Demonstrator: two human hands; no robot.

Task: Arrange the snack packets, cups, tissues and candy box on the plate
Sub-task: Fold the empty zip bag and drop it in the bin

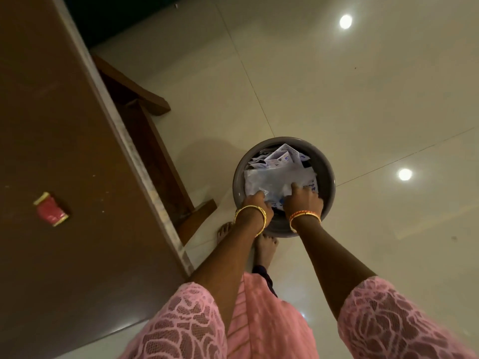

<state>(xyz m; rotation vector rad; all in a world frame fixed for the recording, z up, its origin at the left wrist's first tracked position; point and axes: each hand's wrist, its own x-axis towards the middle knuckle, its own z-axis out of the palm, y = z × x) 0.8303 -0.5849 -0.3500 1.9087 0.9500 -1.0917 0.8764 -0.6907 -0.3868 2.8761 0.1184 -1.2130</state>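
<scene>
On the far left, a small red packet (51, 209) with gold ends lies flat on the brown table (64, 141), its long axis running from upper left to lower right, well apart from both hands; no name on it can be read. To its right, past the table's edge, a grey round tub (238, 177) stands on the tiled floor (337, 99) just in front of the person's bare feet.

The left hand (256, 207) reaches over the near rim, its grip pinching the near corner of a pale, clear plastic wrapper (269, 181) that lies on top of the contents. The right hand (304, 200) is just beside it, fingers spread and pressing down on the same wrapper and the papers; whether it holds anything I cannot tell. Behind the wrapper lie white packets (278, 158) with blue printing, too small and blurred to read. Both hands sit at the tub's near side, so a lift would likely come towards the person, the left leading.
</scene>
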